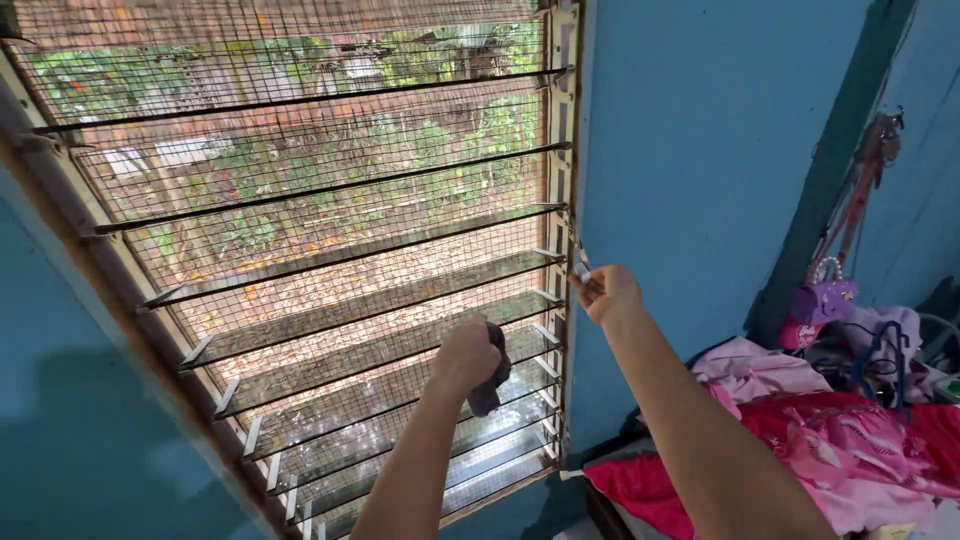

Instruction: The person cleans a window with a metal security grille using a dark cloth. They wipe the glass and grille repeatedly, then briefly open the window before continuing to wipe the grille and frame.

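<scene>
The left hand [468,352] is closed in a fist around a dark, crumpled grey cloth [492,385], which hangs out below the knuckles and lies against one of the lower glass slats [400,345] of the louvre window. Bunched up like that, the cloth gives the hand a firm pad to press on the narrow strip of glass. The right hand [607,293] is raised a little higher at the window's right edge, its fingers pinched on the small metal lever [580,268] that runs down the pale side frame [558,250]; a grip there looks suited to setting the tilt of the slats, which stand angled open, each one catching the light along its top face.

Behind the glass a fine wire mesh [300,150] covers the whole opening, and through it show green leaves and reddish ground outside. The wall [700,150] around the window is painted bright blue. To the right, low down, a bed [830,450] is heaped with pink and red clothing, a blue plastic hanger [885,360] lying on the pile. Above it a small purple handbag [825,298] hangs by its strap from the dark green door frame [830,180], kept off the crowded bed.
</scene>
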